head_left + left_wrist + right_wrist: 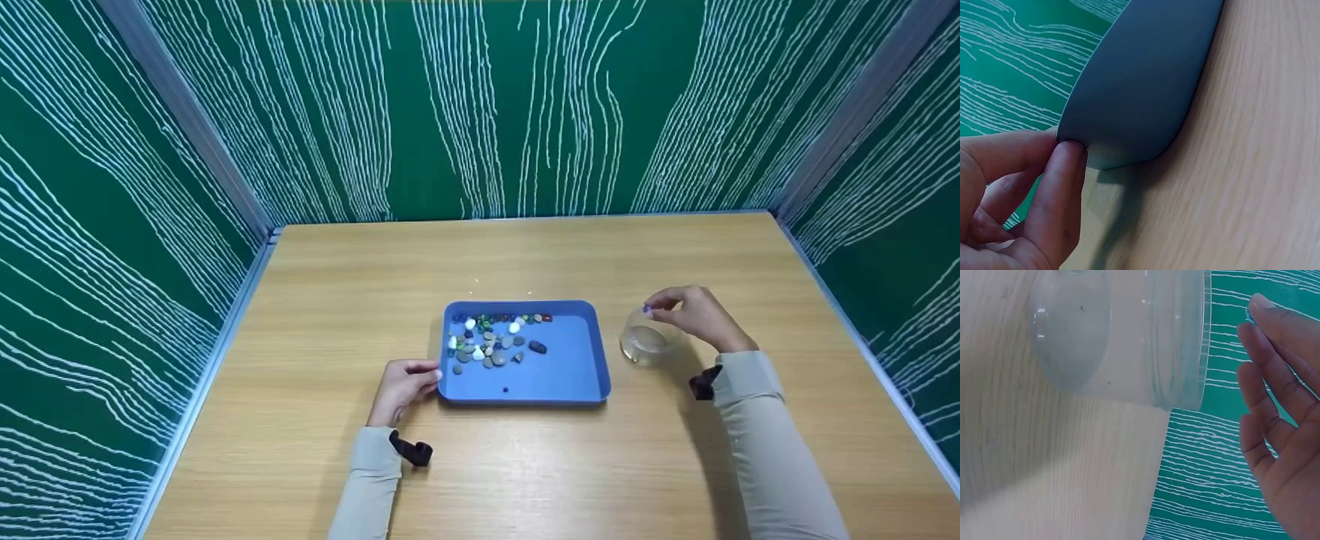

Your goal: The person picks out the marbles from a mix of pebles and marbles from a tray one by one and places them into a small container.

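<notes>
A blue tray point(566, 367) stands on the table and holds small stones and coloured glass pieces, mostly on its left side and along its back. My left hand point(405, 384) pinches the tray's left wall between thumb and fingers, also seen in the left wrist view. To the tray's right stands a clear jar point(643, 345), upright and with no lid on. Above its mouth my right hand point(691, 309) pinches a small blue piece point(646, 308) between thumb and index finger. In the right wrist view, that blue piece point(1249, 315) is mostly hidden by the fingertips.
One small dark piece point(505, 390) lies alone near the tray's front wall, and a dark oblong stone point(538, 346) lies near its middle. A few tiny pale bits point(529, 292) are on the wooden table point(525, 472) behind the tray. Green patterned panels point(517, 112) enclose the table.
</notes>
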Demonstrator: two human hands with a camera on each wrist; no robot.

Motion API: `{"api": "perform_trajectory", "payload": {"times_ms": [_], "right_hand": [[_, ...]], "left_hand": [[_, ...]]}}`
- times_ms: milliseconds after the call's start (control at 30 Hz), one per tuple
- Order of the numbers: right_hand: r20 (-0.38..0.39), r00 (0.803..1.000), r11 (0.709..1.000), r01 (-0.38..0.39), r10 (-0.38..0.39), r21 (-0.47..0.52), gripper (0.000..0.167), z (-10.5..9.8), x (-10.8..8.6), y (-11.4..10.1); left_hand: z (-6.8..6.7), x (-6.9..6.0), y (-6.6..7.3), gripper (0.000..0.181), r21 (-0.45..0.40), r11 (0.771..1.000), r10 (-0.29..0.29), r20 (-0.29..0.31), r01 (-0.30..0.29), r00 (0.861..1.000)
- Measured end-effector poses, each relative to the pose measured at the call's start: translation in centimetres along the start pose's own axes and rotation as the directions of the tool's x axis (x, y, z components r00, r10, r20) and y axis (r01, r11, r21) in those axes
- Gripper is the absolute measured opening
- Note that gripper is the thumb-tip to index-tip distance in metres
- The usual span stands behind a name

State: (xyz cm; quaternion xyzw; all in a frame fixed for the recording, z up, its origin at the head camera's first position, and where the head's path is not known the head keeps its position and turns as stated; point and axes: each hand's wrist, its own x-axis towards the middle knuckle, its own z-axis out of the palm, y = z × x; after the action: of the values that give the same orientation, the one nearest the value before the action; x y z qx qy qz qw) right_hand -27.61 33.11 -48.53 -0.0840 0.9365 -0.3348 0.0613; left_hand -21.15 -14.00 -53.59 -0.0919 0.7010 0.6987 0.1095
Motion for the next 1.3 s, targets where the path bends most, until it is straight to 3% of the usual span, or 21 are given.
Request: {"api": "perform_trajectory", "payload": {"times_ms": [167, 700, 1033, 1300], "right_hand": [[0.005, 1.0, 1.0, 0.0, 0.0, 0.003, 0.026, 0.0, 0.0, 0.0], [0.032, 0.999, 0.999, -0.036, 0.036, 0.004, 0.026, 0.4, 0.2, 0.0], [-0.007, 0.999, 0.999, 0.032, -0.032, 0.024, 0.024, 0.8, 0.2, -0.5], [0.005, 1.0, 0.999, 0.014, -0.015, 0.047, 0.025, 1.2, 0.7, -1.3]], "left_hand": [[-0.3, 1.7, -1.9, 0.03, -0.009, 1.0, -0.008, -0.026, 0.008, 1.0], [-0.3, 1.7, -1.9, 0.031, -0.007, 1.0, -0.018, -0.027, 0.018, 0.999], [-0.2, 1.8, -2.2, 0.031, -0.066, 0.997, -0.043, -0.038, 0.04, 0.998], [-0.2, 1.7, -2.0, 0.033, -0.061, 0.997, -0.051, -0.025, 0.049, 0.998]]}}
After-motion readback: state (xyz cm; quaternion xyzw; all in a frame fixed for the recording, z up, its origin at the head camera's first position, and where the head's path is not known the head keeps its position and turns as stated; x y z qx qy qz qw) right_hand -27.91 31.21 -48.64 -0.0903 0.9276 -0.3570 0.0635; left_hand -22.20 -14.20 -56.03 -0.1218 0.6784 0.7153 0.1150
